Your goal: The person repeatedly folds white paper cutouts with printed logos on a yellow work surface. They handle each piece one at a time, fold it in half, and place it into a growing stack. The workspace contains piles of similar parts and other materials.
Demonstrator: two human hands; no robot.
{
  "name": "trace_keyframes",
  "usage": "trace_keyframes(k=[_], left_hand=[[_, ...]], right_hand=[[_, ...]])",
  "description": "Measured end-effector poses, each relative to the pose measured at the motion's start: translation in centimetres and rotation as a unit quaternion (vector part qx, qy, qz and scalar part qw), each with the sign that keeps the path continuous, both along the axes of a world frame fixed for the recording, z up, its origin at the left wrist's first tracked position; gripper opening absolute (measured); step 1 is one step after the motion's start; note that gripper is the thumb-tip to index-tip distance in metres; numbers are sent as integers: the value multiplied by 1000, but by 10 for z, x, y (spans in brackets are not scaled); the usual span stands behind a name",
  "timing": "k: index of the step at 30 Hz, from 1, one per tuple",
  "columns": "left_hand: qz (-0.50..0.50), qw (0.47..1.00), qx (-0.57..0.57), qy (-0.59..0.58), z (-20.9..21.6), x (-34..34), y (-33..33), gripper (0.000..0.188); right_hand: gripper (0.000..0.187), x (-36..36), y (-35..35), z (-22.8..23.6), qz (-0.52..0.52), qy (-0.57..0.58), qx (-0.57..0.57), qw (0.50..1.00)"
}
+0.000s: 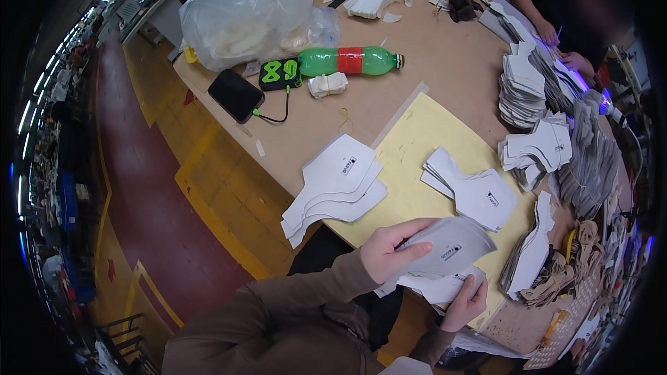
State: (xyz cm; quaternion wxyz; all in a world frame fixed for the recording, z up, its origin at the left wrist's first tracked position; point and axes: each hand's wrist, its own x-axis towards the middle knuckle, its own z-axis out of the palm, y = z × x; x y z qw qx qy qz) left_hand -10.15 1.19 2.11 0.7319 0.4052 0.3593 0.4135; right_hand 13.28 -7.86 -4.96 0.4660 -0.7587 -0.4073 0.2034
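My left hand point(390, 253) pinches a light grey cut panel point(458, 236) with a dark printed mark, thumb on top. Close below it, my right hand point(464, 305) grips the edge of a white cut panel point(432, 287) with a similar mark. The two panels overlap, and whether more layers lie under them I cannot tell. Both hands are over the near edge of a yellow sheet point(403, 135) on the table. On that sheet lies a small stack of white panels point(479, 194). Another fanned stack of white panels point(340, 177) lies to the left, partly over the table's edge.
Stacks of cut pieces point(522, 87) and tan straps point(583, 253) crowd the right side. Farther back are a green bottle point(319, 61), a phone point(236, 95) cabled to a power bank point(279, 74), and a plastic bag point(253, 14). A co-worker's hands point(563, 45) are at the far right.
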Motion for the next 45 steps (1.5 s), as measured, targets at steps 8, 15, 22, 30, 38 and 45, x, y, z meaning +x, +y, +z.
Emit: trace_keyframes(k=[8,15,22,30,38,45], left_hand=[[-48,986,53,152,-1,-20,10,43],[169,805,275,498,-36,-77,40,46],[237,779,197,547,-41,-126,51,35],[534,811,180,157,12,-112,41,16],[570,782,224,115,32,-92,41,15],[568,776,234,142,17,-102,38,16]], right_hand=[[25,2,-1,-1,0,3,-8,1000],[24,1,-1,0,-2,6,-10,1000],[25,3,-3,-2,-2,-4,-16,1000],[26,5,-3,-6,-4,-5,-19,1000],[26,4,-2,-2,0,17,-20,1000],[24,1,-1,-1,3,14,-5,1000]])
